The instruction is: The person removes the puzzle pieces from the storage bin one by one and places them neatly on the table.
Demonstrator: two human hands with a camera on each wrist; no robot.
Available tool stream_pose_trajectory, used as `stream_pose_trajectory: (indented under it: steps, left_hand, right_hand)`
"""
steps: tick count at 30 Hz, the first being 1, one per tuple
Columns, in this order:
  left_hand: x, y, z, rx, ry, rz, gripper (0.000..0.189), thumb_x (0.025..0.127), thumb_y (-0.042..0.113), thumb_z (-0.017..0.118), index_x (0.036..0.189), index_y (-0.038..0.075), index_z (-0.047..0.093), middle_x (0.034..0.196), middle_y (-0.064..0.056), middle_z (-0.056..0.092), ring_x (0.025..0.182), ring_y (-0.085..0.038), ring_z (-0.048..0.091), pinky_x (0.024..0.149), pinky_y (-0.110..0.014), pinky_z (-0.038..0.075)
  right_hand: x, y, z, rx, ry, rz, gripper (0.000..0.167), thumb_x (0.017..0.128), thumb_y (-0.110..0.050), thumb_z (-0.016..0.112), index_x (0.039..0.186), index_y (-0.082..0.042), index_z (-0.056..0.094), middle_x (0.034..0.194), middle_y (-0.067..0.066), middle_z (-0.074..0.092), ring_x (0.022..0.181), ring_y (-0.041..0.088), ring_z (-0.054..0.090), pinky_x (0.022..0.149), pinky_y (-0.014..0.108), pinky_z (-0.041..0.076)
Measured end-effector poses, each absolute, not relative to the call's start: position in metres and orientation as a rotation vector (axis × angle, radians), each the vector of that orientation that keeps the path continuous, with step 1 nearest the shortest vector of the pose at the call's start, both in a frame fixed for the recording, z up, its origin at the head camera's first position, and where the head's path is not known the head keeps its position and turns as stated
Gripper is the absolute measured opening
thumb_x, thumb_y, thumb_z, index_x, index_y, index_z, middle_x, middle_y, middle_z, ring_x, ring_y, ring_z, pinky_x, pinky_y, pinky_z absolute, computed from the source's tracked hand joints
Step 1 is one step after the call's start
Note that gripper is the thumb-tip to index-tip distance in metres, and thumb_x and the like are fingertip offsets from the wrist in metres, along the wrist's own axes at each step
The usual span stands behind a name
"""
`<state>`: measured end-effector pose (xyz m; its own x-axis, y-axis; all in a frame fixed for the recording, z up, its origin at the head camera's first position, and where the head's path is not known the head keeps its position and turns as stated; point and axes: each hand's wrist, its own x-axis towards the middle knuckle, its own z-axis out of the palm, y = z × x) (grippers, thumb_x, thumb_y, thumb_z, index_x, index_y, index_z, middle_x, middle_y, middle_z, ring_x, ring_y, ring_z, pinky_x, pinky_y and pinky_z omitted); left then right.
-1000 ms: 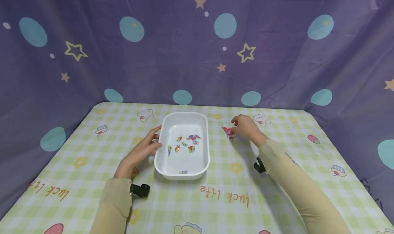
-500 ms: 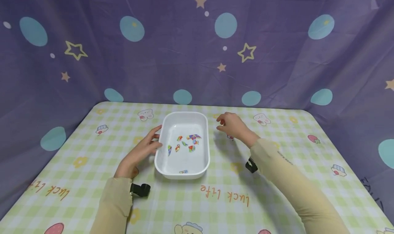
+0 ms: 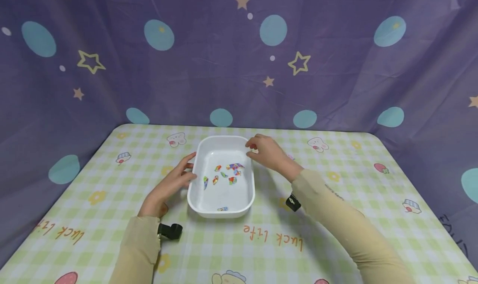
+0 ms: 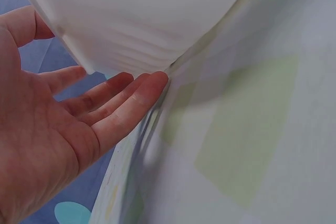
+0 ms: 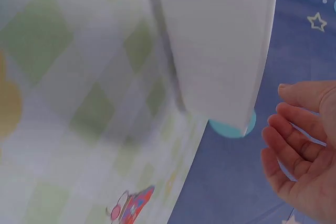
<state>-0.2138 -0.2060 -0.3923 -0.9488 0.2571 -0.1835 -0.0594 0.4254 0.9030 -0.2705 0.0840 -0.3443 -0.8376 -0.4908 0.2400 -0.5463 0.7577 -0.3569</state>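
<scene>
A white rectangular tray (image 3: pixel 220 213) stands on the table, with several small shiny multicoloured pieces (image 3: pixel 235 166) lying on its floor. My left hand (image 3: pixel 173 185) rests against the tray's left side, fingers extended along its outer wall in the left wrist view. Over by the far right rim, my right hand (image 3: pixel 269 153) hovers with loosely bent fingers and nothing between them. The right wrist view shows a gap between those fingertips and the tray wall. Lower in that view, a red and blue piece (image 5: pixel 137 204) lies on the tablecloth; from the head it is mostly hidden behind the right hand.
A green and white checked tablecloth (image 3: pixel 284 250) with cartoon prints covers the table. Purple patterned fabric (image 3: pixel 209 68) hangs behind it. Both wrists carry small black devices, the left one (image 3: pixel 170 231) close to the tray's near left corner.
My right hand has left the red and blue piece on the table and moved left to the tray's right rim. The left hand and the tray have stayed in place.
</scene>
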Motion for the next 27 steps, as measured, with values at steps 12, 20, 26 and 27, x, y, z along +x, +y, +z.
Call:
stream_pose_trajectory:
  steps: [12,20,26,27]
  left_hand:
    - [-0.215,-0.205,-0.391,0.204,2.374,1.568,0.069,0.088,0.020,0.049,0.146,0.028,0.013,0.138,-0.018,0.031,0.117,-0.034,0.044,0.088,-0.041,0.046]
    - [-0.216,-0.206,-0.393,0.210,2.368,1.573,0.068,0.089,0.020,0.049,0.146,0.028,0.013,0.138,-0.019,0.031,0.117,-0.034,0.043,0.088,-0.041,0.046]
    - [-0.215,-0.207,-0.393,0.206,2.385,1.551,0.069,0.089,0.020,0.049,0.147,0.026,0.012,0.138,-0.019,0.032,0.117,-0.035,0.044,0.089,-0.042,0.045]
    - [-0.214,-0.208,-0.394,0.208,2.382,1.553,0.069,0.089,0.020,0.049,0.147,0.026,0.012,0.138,-0.019,0.032,0.117,-0.035,0.044,0.089,-0.042,0.045]
  right_hand:
    - [-0.263,0.060,-0.348,1.000,-2.829,0.563,0.025,0.080,-0.019,0.067,0.102,-0.008,0.066,0.094,0.003,0.063,0.087,0.016,0.059,0.078,0.030,0.048]
    - [-0.259,0.050,-0.358,1.054,-2.906,0.500,0.025,0.080,-0.020,0.067,0.103,-0.009,0.067,0.095,0.002,0.062,0.084,0.015,0.059,0.077,0.030,0.047]
    - [-0.256,0.044,-0.362,1.081,-2.922,0.378,0.026,0.078,-0.026,0.069,0.102,-0.013,0.068,0.094,-0.002,0.064,0.081,0.013,0.058,0.075,0.029,0.046]
    - [-0.256,0.043,-0.363,1.086,-2.925,0.352,0.027,0.078,-0.027,0.069,0.102,-0.014,0.068,0.094,-0.003,0.064,0.080,0.012,0.058,0.075,0.030,0.046]
